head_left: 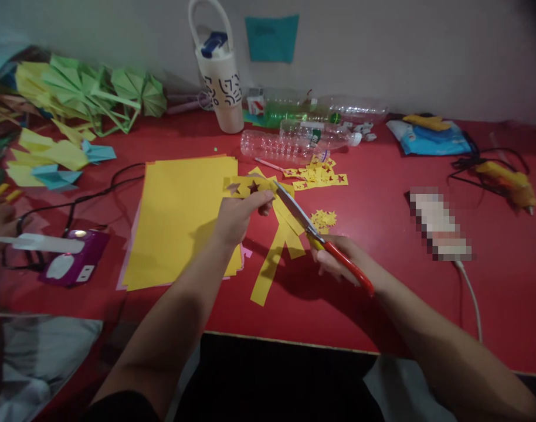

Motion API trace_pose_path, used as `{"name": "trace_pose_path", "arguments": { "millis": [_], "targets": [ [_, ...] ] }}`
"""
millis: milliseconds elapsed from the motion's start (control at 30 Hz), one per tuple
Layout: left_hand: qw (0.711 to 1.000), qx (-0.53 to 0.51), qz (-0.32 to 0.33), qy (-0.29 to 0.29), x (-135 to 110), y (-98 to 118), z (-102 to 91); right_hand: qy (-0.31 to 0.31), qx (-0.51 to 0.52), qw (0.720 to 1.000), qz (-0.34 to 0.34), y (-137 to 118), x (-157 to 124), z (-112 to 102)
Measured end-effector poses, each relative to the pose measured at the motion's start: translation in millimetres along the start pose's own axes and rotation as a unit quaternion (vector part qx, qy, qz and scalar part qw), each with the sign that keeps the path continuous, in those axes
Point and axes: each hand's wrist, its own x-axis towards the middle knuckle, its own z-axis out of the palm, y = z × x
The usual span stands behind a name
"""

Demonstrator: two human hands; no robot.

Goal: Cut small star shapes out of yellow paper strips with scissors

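Centrally, left hand [236,215]: pinching star-cut strip [244,185] above tabletop [373,328].
Right hand [352,251]: clamped around red-handled scissors [349,268], blades [293,209] pointing toward strip.
Stars [324,219]: loosely piled just beyond right hand.
Paper [180,217]: stacked flat, left of scissors.

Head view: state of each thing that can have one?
Left hand: pinching star-punched paper strip
Right hand: gripping scissors
Scissors: raised, blades look close together
Tumbler: standing upright
Plastic bottles: lying on their sides
Yellow paper stack: lying flat
Yellow paper stars: loose pile
Glue gun: lying down, unheld
Phone: lying flat, cable attached
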Motion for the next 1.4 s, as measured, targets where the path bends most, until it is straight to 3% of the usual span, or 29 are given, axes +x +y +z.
{"name": "trace_pose_path", "arguments": {
  "millis": [400, 867, 1400],
  "targets": [
    [0.999, -0.001, -0.023, -0.034, 4.0, 1.9, -8.3, -0.022, -0.001, 1.0, 0.019, 0.4, -1.1, -4.8],
    [0.999, -0.003, -0.049, -0.007, 5.1, 8.1, -6.3, -0.03, 0.009, 0.999, 0.029, 6.4, -1.0, -9.4],
    [0.999, 0.019, 0.018, 0.018, 4.9, 3.1, -3.7, -0.03, -0.01, 1.0, 0.002, 1.8, -1.5, -10.0]
  ]
}}
